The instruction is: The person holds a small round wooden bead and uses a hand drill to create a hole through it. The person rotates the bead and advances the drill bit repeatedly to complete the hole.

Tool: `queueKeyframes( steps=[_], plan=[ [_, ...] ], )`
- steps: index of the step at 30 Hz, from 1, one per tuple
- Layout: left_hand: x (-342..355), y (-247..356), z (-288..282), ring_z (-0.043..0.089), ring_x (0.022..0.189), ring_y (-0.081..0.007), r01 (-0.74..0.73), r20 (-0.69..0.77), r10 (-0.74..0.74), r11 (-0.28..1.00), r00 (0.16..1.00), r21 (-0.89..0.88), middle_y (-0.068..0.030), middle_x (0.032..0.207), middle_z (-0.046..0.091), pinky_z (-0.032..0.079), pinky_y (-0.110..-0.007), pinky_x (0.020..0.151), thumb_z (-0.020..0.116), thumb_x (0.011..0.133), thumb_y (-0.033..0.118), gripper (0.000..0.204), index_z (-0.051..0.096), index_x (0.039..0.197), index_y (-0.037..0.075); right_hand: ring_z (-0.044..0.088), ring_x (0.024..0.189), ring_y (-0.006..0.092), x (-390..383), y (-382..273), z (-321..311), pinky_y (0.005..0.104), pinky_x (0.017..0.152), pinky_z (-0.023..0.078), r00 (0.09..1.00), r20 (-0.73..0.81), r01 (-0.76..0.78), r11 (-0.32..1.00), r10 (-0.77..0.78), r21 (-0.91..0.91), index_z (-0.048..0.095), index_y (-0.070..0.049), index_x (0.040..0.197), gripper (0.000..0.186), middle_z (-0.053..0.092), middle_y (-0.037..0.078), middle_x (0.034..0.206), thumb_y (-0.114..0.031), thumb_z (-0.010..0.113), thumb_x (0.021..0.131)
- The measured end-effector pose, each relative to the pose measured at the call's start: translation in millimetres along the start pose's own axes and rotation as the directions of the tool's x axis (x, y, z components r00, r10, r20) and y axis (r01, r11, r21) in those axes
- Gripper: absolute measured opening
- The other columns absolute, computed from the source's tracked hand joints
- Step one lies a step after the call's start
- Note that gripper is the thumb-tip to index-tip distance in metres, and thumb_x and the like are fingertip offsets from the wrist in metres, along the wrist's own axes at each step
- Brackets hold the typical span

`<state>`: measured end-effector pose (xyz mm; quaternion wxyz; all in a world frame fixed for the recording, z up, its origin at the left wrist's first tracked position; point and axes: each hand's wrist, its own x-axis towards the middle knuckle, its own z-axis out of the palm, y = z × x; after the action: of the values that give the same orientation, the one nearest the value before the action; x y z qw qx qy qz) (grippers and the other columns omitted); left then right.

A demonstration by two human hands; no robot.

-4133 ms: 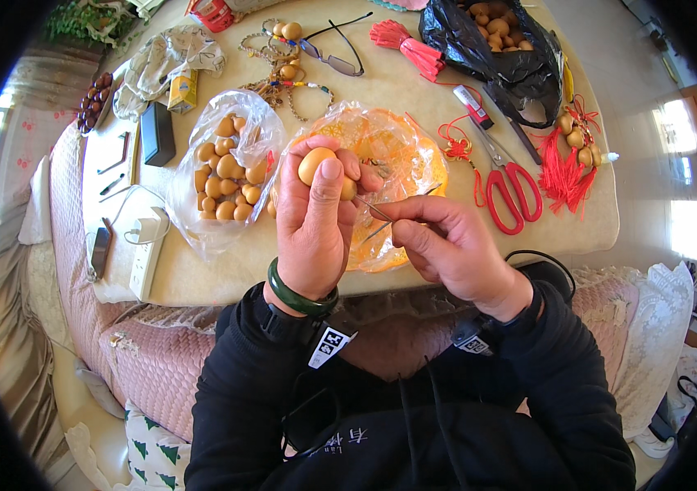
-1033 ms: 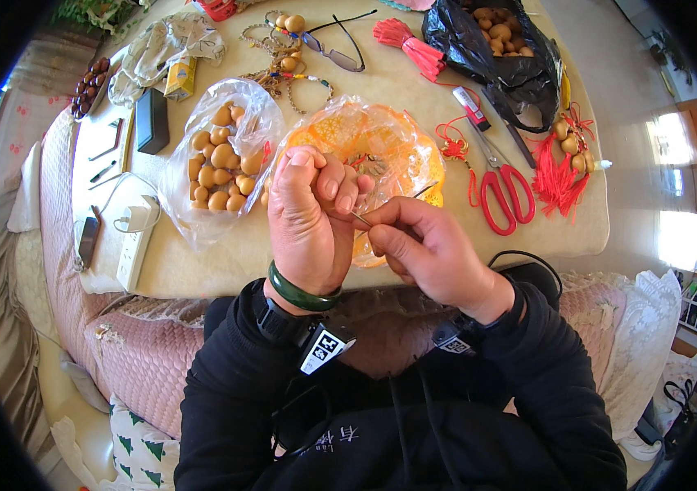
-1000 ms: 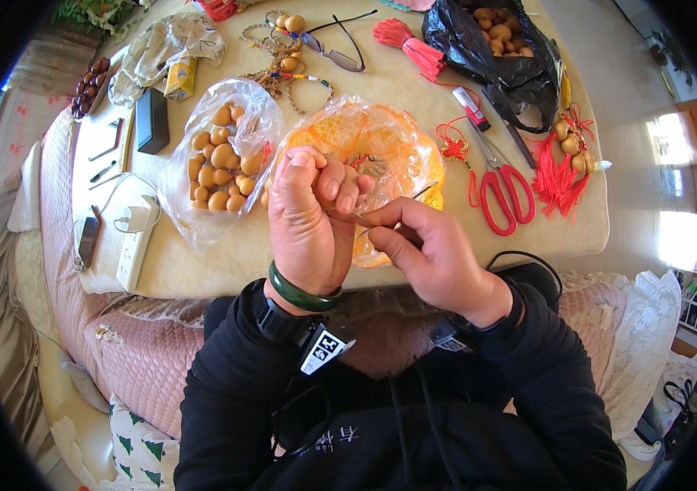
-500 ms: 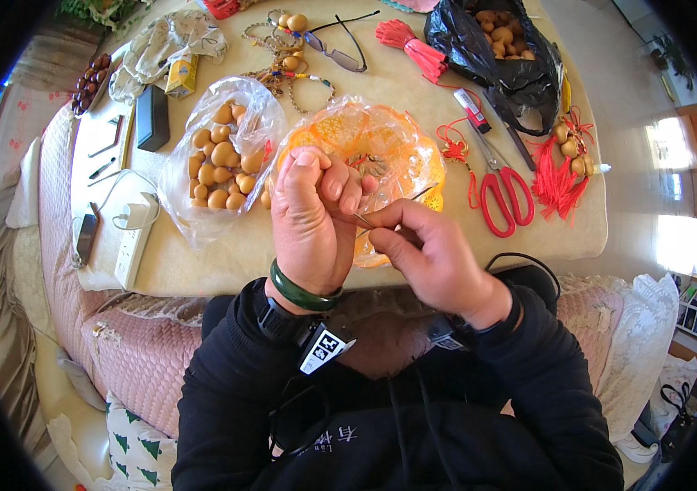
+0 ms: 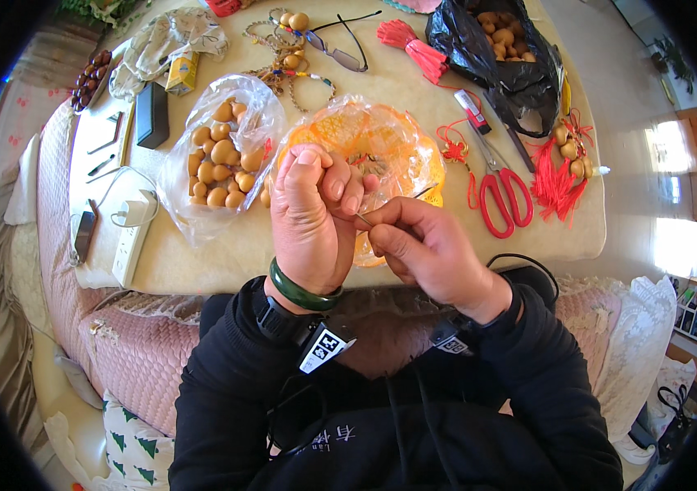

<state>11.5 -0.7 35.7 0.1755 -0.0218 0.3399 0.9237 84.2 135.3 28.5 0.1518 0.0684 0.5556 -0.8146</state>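
Left hand (image 5: 311,209) newly turned, slender rod (image 5: 364,219)

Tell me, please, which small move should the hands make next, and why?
Perhaps the left hand should turn slightly toward the person's view: its curled fingers hide whatever may be inside, and the right hand pinches a thin rod whose end is lost beside them. Seeing that end would probably make guiding it safer.

From your head, the wide fisheye camera looks steeply down over the near edge of the cream-covered table (image 5: 201,268), close above it, facing its far side.
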Motion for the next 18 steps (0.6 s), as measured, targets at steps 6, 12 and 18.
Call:
queueKeyframes(
  steps=[6,12,18],
  plan=[
    [0.9,-0.7,-1.0,0.041,0.060,-0.0109,0.001,-0.009,-0.001,1.000,1.000,-0.004,0.0036,0.067,0.040,0.046,-0.036,0.079,0.053,0.099,0.026,0.023,0.045,0.081,0.015,0.061,0.071,0.0215,-1.5,4.2,2.6,0.0305,0.065,0.049,0.992,-0.077,0.084,0.972,-0.103,-0.221,0.062,0.001,0.103,0.012,0.062,0.011,0.081,-0.005,0.065,0.092],
    [0.7,-1.5,-2.4,0.042,0.060,-0.0109,0.004,-0.013,-0.004,1.000,1.000,-0.019,0.0038,0.067,0.040,0.047,-0.036,0.079,0.053,0.100,0.025,0.023,0.045,0.081,0.015,0.059,0.071,0.0150,-0.3,4.6,2.4,0.0285,0.064,0.049,0.882,0.074,0.398,0.651,-0.466,-0.646,0.061,0.001,0.102,0.012,0.060,0.002,0.082,-0.008,0.064,0.095],
    [0.6,-2.7,-2.8,0.042,0.060,-0.0107,0.000,-0.009,0.000,1.000,1.000,0.003,0.0041,0.068,0.041,0.047,-0.036,0.079,0.054,0.099,0.024,0.021,0.046,0.082,0.015,0.060,0.075,0.0138,0.1,-1.4,-0.1,0.0283,0.068,0.051,0.991,0.063,-0.125,0.976,0.115,0.179,0.062,0.002,0.105,0.013,0.061,0.002,0.081,-0.007,0.064,0.095]
  ],
)
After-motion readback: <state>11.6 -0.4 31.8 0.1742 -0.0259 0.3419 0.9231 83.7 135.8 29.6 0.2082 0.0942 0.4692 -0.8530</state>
